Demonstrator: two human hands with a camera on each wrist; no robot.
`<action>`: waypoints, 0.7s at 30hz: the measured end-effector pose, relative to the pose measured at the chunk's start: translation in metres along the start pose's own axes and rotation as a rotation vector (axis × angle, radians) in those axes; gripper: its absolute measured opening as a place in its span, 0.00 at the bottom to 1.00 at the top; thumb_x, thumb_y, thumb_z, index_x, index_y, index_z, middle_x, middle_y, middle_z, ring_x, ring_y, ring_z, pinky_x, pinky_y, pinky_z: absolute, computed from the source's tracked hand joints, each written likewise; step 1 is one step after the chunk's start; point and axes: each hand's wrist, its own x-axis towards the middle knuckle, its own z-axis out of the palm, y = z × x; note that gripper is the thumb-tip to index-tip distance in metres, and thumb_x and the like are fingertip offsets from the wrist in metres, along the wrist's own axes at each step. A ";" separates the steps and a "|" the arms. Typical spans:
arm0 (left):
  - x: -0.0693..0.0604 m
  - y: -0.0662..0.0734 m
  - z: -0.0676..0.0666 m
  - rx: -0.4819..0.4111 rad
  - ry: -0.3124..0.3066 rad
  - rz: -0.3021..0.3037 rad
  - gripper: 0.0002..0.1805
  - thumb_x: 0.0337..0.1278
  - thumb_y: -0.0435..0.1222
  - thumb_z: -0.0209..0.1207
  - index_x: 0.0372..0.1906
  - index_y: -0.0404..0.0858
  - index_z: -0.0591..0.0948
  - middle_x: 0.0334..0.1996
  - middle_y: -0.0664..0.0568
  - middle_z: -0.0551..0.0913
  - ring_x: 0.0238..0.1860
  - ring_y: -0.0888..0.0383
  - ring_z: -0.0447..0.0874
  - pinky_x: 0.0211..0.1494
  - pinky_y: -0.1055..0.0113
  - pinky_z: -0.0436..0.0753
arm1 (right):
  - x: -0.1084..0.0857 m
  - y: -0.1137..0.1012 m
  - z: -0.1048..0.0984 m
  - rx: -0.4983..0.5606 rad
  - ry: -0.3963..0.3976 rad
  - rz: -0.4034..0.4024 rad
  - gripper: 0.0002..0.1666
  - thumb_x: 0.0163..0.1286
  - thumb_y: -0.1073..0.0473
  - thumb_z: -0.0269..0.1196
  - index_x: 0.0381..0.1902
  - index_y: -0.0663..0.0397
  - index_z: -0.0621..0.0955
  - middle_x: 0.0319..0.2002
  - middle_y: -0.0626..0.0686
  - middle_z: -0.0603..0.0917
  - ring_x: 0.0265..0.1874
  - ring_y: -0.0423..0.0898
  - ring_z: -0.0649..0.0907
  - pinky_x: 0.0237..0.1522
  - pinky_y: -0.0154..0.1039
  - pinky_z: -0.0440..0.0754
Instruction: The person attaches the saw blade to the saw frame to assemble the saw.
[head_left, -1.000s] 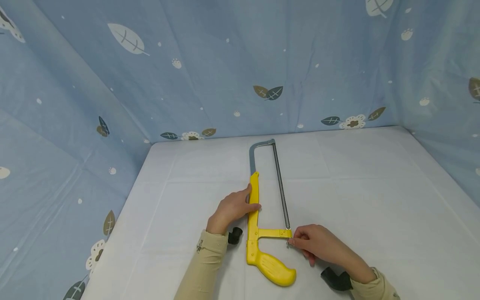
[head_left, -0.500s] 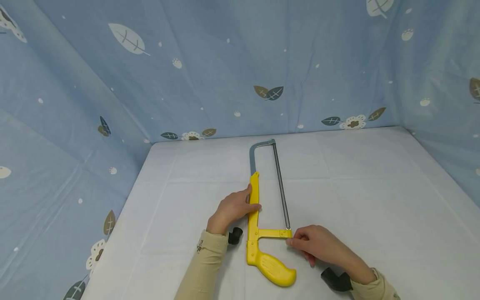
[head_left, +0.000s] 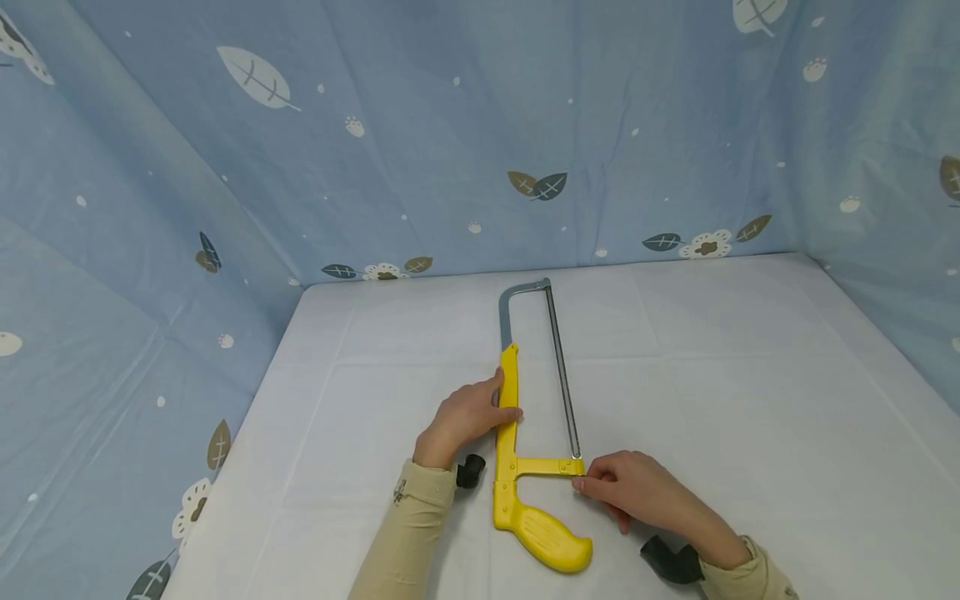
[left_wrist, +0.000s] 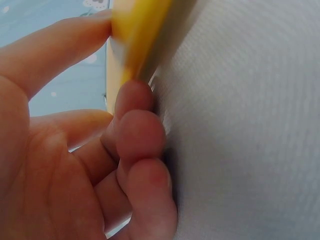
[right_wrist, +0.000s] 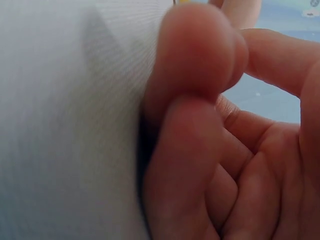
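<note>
Yellow and grey metal is shown by the hacksaw (head_left: pixel 507 450), which is laid flat in the middle of a white cloth (head_left: pixel 750 375), its handle (head_left: pixel 553 540) turned toward the person. By its spine, slim blade (head_left: pixel 561 367) and yellow crosspiece (head_left: pixel 543 467) a long loop is enclosed, and through it only white cloth is seen. The spine is gripped by the left hand (head_left: pixel 465 412), with the thumb laid across the yellow part and the other fingers set along its outer side, close to the cloth. The right hand (head_left: pixel 637 483) is curled, thumb and forefinger pinched together at the outer end of the crosspiece; the small part held there is hidden by the fingertips. Near each cuff a black fitting is seen, one by the left sleeve (head_left: pixel 408 533) and one by the right sleeve (head_left: pixel 750 575). The far edge of the cloth, near which the saw's grey tip is placed, is bordered by blue leaf-patterned fabric (head_left: pixel 450 150). Room is left on both sides of the saw, with the wider stretch of cloth to the right, before the slanting side edges are reached.
</note>
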 end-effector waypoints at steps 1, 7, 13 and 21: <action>0.000 0.000 0.000 0.000 0.000 0.000 0.43 0.50 0.55 0.56 0.69 0.45 0.54 0.61 0.49 0.67 0.54 0.53 0.68 0.51 0.58 0.68 | 0.000 0.001 0.000 -0.002 -0.002 -0.004 0.20 0.60 0.38 0.56 0.21 0.47 0.76 0.07 0.45 0.71 0.08 0.43 0.72 0.13 0.33 0.63; 0.000 0.000 0.000 0.001 0.002 -0.003 0.43 0.50 0.54 0.57 0.68 0.44 0.54 0.60 0.49 0.68 0.54 0.53 0.68 0.51 0.57 0.68 | 0.001 0.005 0.001 -0.003 -0.017 -0.018 0.18 0.61 0.40 0.56 0.21 0.45 0.77 0.07 0.44 0.71 0.08 0.43 0.73 0.12 0.32 0.63; 0.000 0.000 0.000 -0.003 0.002 -0.003 0.43 0.50 0.54 0.57 0.68 0.44 0.54 0.60 0.48 0.68 0.53 0.53 0.69 0.51 0.57 0.68 | 0.002 0.006 0.001 0.040 -0.008 -0.010 0.17 0.60 0.42 0.57 0.24 0.47 0.77 0.09 0.45 0.72 0.08 0.44 0.74 0.12 0.33 0.64; 0.001 0.000 0.001 0.008 0.003 -0.001 0.43 0.50 0.55 0.57 0.69 0.44 0.54 0.60 0.48 0.68 0.52 0.53 0.69 0.51 0.57 0.68 | 0.002 0.007 0.001 0.105 0.031 0.019 0.18 0.58 0.41 0.59 0.27 0.50 0.74 0.10 0.46 0.72 0.08 0.45 0.74 0.11 0.33 0.64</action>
